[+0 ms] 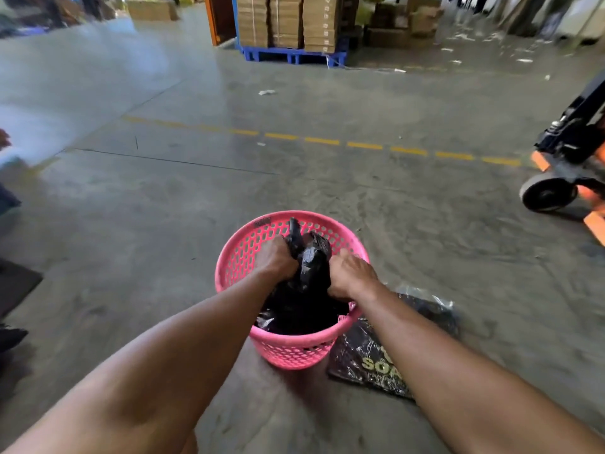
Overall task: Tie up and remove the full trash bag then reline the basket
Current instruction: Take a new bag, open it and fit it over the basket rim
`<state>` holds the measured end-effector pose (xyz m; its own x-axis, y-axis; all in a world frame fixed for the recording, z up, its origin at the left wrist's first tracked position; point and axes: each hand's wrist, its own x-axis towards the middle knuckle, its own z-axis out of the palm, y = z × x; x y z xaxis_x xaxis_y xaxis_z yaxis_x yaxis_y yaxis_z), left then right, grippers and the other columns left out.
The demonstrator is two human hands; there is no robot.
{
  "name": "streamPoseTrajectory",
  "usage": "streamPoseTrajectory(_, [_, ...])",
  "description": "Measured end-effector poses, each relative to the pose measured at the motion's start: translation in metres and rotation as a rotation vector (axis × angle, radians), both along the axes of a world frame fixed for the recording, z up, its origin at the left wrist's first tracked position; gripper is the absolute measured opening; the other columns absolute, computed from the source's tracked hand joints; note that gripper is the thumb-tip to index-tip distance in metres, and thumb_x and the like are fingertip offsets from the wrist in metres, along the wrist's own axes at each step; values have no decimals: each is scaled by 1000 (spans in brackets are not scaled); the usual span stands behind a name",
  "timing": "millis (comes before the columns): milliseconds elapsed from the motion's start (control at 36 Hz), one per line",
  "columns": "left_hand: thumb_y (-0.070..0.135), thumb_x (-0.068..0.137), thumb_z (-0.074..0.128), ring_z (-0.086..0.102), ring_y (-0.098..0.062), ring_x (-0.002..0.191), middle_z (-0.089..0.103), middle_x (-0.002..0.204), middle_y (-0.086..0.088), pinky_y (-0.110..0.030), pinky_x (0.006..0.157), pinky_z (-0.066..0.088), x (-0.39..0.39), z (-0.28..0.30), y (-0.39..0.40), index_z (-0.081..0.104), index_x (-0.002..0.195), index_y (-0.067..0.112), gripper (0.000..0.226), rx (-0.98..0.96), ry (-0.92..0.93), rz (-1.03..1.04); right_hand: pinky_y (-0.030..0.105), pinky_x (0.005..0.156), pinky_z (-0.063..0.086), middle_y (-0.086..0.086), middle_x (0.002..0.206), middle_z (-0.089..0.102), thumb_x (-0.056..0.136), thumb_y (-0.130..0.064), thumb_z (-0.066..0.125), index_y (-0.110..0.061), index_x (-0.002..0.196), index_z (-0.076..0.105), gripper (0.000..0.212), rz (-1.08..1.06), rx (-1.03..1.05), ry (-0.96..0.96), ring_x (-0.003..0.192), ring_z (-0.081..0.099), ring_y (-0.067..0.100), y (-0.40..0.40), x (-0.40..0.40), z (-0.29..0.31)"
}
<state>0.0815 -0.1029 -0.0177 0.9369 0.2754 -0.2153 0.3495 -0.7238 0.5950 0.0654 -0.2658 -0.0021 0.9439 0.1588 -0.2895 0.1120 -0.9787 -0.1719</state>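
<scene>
A pink perforated plastic basket point(240, 257) stands on the concrete floor in front of me. A full black trash bag point(311, 267) sits inside it, its top gathered into twisted ends that stick up above the rim. My left hand point(278, 258) is closed around the left twisted end. My right hand point(350, 276) grips the bag's right side near the rim. A flat black plastic package point(370, 362) with yellow lettering lies on the floor, touching the basket's right side, partly under my right forearm.
An orange and black pallet jack point(563, 168) stands at the right. Cardboard boxes are stacked on a blue pallet point(291, 54) far ahead. A dashed yellow line point(363, 145) crosses the floor. Paper scraps lie scattered. Another person's parts show at the left edge.
</scene>
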Motion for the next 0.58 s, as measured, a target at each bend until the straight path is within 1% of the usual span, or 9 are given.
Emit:
streamPoseTrajectory(83, [35, 74, 65, 70, -35, 88, 74, 95, -15, -41, 74, 58, 5, -2, 0, 73, 97, 16, 31, 193, -37, -112, 38, 97, 55, 15, 121, 69, 76, -15, 68, -8, 116, 67, 41, -89, 133, 17, 116, 66, 34, 3, 1, 1])
streamPoseTrajectory(139, [44, 74, 62, 67, -36, 99, 72, 104, -12, -43, 80, 54, 8, 5, 6, 75, 97, 20, 36, 330, -100, -112, 35, 94, 56, 16, 113, 74, 74, -13, 64, -12, 110, 73, 37, -185, 256, 15, 110, 70, 32, 0, 7, 0])
streamPoseTrajectory(194, [47, 74, 64, 68, -35, 99, 73, 100, -10, -42, 75, 52, 9, 16, 19, 74, 91, 22, 31, 352, -153, -96, 31, 88, 57, 15, 102, 78, 74, -9, 61, -13, 96, 76, 28, -287, 380, 11, 100, 73, 29, -5, 10, 5])
streamPoseTrajectory(306, [42, 64, 78, 72, -30, 83, 72, 82, -10, -35, 68, 55, 10, 46, 55, 74, 85, 25, 27, 210, -169, -26, 42, 76, 64, 14, 79, 77, 75, 1, 66, -13, 63, 63, 19, -484, 641, 37, 74, 78, 29, -21, 19, 16])
streamPoseTrajectory(333, [41, 62, 83, 70, -26, 79, 72, 82, -7, -31, 66, 53, 8, 55, 62, 75, 88, 26, 30, 160, -180, -3, 41, 74, 63, 14, 79, 77, 70, -7, 74, -11, 64, 65, 12, -493, 660, 0, 75, 77, 29, -29, 22, 18])
streamPoseTrajectory(417, [16, 67, 91, 64, -7, 52, 70, 82, -8, -21, 48, 50, -4, 76, 75, 73, 93, 10, 32, -299, -238, 10, 45, 78, 63, 4, 78, 79, 43, -48, 84, -15, 80, 76, 51, -485, 774, -72, 81, 77, 27, -56, 34, 11])
streamPoseTrajectory(444, [10, 70, 89, 65, -4, 50, 71, 82, -11, -17, 47, 50, -13, 83, 79, 72, 94, 2, 30, -423, -243, 16, 47, 80, 63, 0, 77, 79, 43, -55, 84, -22, 80, 79, 50, -493, 828, -71, 80, 77, 24, -60, 32, 14])
streamPoseTrajectory(528, [29, 70, 87, 74, -10, 67, 77, 84, -9, -20, 59, 57, -39, 89, 96, 74, 96, 3, 40, -638, -237, 18, 43, 74, 61, -6, 57, 67, 59, -63, 81, -16, 53, 69, 49, -528, 853, -82, 66, 70, 18, -61, 7, 35])
streamPoseTrajectory(583, [48, 60, 87, 75, -15, 69, 79, 80, -4, -25, 60, 59, -55, 85, 104, 72, 89, 11, 49, -719, -230, 62, 38, 75, 55, 6, 69, 74, 74, -57, 76, -12, 64, 75, 45, -546, 799, -122, 77, 71, 26, -64, 1, 32])
